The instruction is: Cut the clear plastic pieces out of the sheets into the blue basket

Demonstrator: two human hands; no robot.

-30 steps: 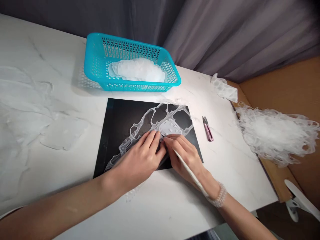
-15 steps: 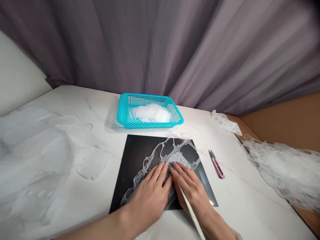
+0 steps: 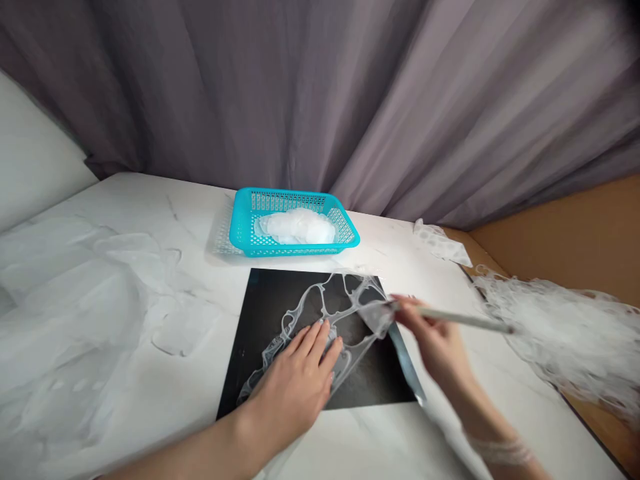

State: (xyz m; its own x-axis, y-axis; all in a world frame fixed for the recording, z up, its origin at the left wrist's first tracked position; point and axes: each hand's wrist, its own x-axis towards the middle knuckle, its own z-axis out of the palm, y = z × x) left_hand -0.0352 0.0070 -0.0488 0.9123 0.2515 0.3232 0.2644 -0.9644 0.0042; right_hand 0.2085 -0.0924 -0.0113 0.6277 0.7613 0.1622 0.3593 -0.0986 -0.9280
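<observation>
A black mat lies on the white marble table. On it sits a translucent film skeleton with cut-out holes. My left hand lies flat on the film, fingers stretched out, pressing it down. My right hand, blurred by motion, is lifted to the right of the mat. It pinches a clear cut-out piece and also holds a thin white stick-like tool pointing right.
A turquoise basket with clear film pieces stands behind the mat. Loose film sheets cover the table's left. A heap of film scraps lies on brown cardboard at right. A grey curtain hangs behind.
My right hand has lifted off the mat and swung right, pulling a clear piece free of the film. The camera tilted up. The small pink snips are now hidden behind my right hand.
</observation>
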